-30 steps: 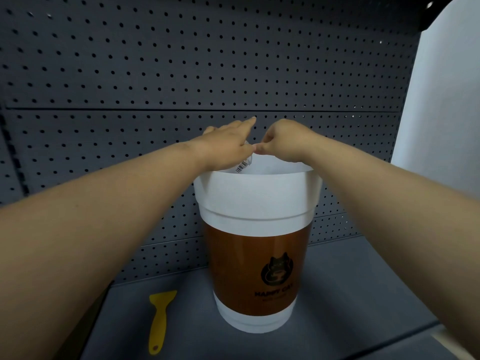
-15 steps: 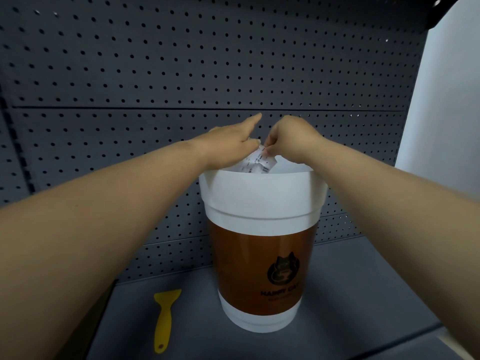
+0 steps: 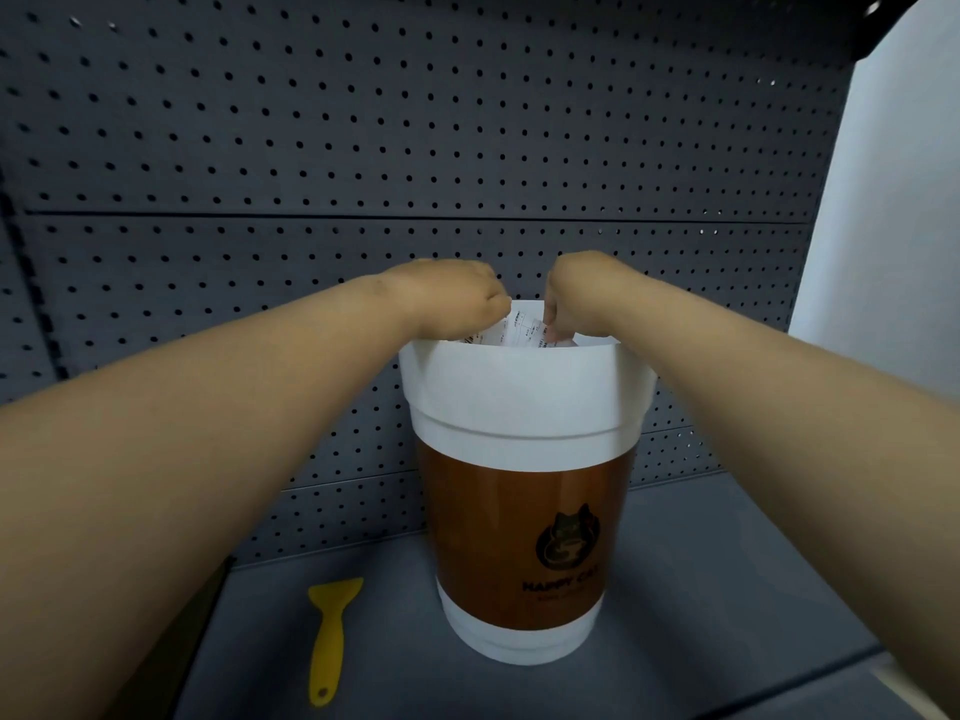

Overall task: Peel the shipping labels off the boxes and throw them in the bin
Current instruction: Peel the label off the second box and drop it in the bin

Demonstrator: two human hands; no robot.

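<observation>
Left hand (image 3: 452, 298) and right hand (image 3: 571, 298) pinch label (image 3: 522, 330) over bin (image 3: 519, 392) mouth; drop pending, seemingly. No boxes visible.

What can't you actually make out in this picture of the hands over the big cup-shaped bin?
Head view only:
- Inside of the bin: hidden by its tall white rim.
- Print on the label: too small and blurred to read.
- Fingertips of the left hand and right hand: curled below the rim.
- The boxes: out of frame.
- Small line under the bin's logo: blurred.
</observation>
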